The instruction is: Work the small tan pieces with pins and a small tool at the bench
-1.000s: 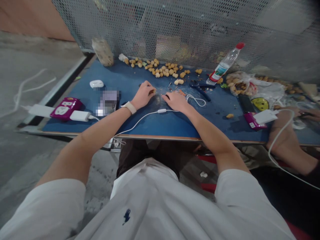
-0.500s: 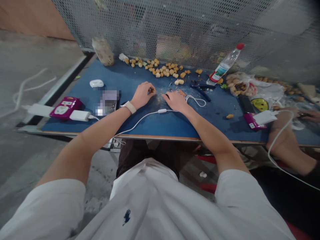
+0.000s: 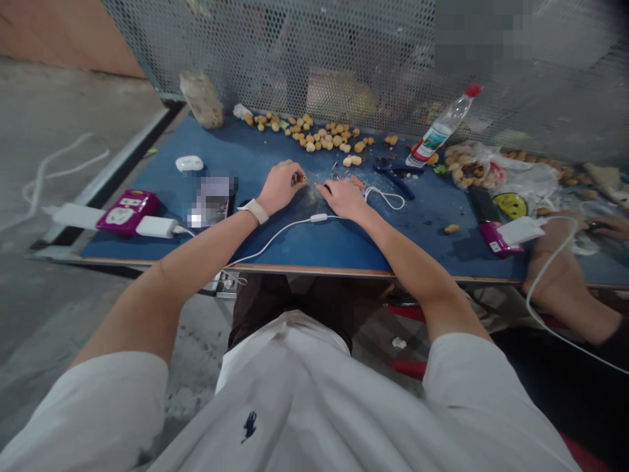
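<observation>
My left hand (image 3: 281, 185), with a pale band on its wrist, is closed around a small tan gourd (image 3: 303, 178); most of it is hidden by the fingers. Just to the right, my right hand (image 3: 345, 198) rests low over the table with its fingers bent together. Something thin and dark shows at its fingertips, too small to name. A gap with pale dust on the blue tabletop (image 3: 289, 239) separates the two hands. Beyond my right hand lie two tan gourds (image 3: 352, 160), blue-handled pliers (image 3: 396, 178) and a loop of white cord (image 3: 386, 198).
Several small gourds (image 3: 322, 137) line the mesh panel (image 3: 295, 59). A tilted bottle (image 3: 439, 134) and plastic bag (image 3: 528, 174) stand right. Leftward are a phone (image 3: 216, 200), white case (image 3: 189, 163) and purple power adapter (image 3: 128, 213). Another person's arm (image 3: 560, 275) reaches in at right.
Very little differs. My right fingertips have shifted slightly to the left; my left hand keeps its place.
</observation>
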`<action>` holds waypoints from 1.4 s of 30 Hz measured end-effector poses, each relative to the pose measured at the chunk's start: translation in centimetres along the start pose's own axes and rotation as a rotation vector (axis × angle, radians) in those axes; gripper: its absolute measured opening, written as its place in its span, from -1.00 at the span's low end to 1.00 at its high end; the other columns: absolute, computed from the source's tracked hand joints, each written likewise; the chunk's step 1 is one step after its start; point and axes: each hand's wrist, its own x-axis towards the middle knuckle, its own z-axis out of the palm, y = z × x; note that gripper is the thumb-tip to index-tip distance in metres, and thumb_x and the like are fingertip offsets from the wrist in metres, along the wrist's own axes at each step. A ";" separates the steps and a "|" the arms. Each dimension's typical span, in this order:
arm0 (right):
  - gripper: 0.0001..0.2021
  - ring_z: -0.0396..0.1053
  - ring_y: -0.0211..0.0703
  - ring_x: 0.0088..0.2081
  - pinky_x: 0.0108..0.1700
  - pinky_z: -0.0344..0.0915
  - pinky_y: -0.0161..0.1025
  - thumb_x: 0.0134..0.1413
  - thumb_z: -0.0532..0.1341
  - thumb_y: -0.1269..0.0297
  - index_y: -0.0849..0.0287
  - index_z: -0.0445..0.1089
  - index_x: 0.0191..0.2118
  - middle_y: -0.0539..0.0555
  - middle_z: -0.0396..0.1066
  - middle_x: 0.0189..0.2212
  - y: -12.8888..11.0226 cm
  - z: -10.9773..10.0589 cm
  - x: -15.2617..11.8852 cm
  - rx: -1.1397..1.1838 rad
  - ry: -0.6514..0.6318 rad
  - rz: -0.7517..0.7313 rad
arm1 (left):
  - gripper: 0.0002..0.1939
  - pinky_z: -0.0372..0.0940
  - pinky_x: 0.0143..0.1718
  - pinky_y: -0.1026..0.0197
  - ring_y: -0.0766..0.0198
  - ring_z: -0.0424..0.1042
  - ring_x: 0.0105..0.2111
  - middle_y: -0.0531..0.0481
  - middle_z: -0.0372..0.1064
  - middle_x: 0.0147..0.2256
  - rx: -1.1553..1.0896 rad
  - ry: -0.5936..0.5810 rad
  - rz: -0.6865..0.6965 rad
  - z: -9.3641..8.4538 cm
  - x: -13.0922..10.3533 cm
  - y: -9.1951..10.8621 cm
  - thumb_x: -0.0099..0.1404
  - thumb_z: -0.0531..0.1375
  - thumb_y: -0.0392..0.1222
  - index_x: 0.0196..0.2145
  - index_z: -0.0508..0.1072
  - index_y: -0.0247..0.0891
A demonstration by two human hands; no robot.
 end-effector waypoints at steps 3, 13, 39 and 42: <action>-0.25 0.73 0.45 0.25 0.10 0.47 0.05 1.00 -0.14 -0.19 0.18 0.73 0.31 0.45 0.82 0.19 0.0 0.0 0.1 0.004 0.002 0.003 | -0.96 0.49 0.49 -0.24 -0.11 0.65 0.25 -0.17 0.71 0.14 0.003 -0.010 -0.025 0.0 -0.1 0.4 0.75 0.44 -0.25 0.01 0.69 -0.16; -0.22 0.74 0.42 0.17 0.07 0.49 0.05 0.99 -0.15 -0.21 0.19 0.74 0.30 0.45 0.82 0.14 0.2 0.0 0.2 0.006 -0.005 0.000 | -0.91 0.52 0.45 -0.31 -0.23 0.65 0.21 -0.19 0.74 0.01 -0.021 0.009 0.000 0.2 -0.2 0.4 0.63 0.39 -0.21 0.02 0.71 -0.06; -0.22 0.72 0.49 0.23 0.11 0.50 0.09 0.98 -0.14 -0.24 0.19 0.74 0.27 0.48 0.80 0.19 0.2 -0.4 0.1 0.019 -0.025 0.012 | -0.81 0.52 0.46 -0.30 -0.16 0.72 0.15 -0.20 0.83 0.07 -0.001 0.002 0.005 0.7 0.3 -0.1 0.60 0.36 -0.22 0.06 0.80 -0.09; -0.21 0.72 0.49 0.25 0.13 0.51 0.08 0.98 -0.13 -0.26 0.19 0.74 0.29 0.47 0.80 0.21 0.3 -0.2 0.2 0.021 -0.019 0.019 | -0.80 0.52 0.46 -0.27 -0.17 0.72 0.16 -0.20 0.83 0.07 -0.007 -0.015 -0.005 0.6 0.3 0.2 0.60 0.36 -0.22 0.07 0.80 -0.11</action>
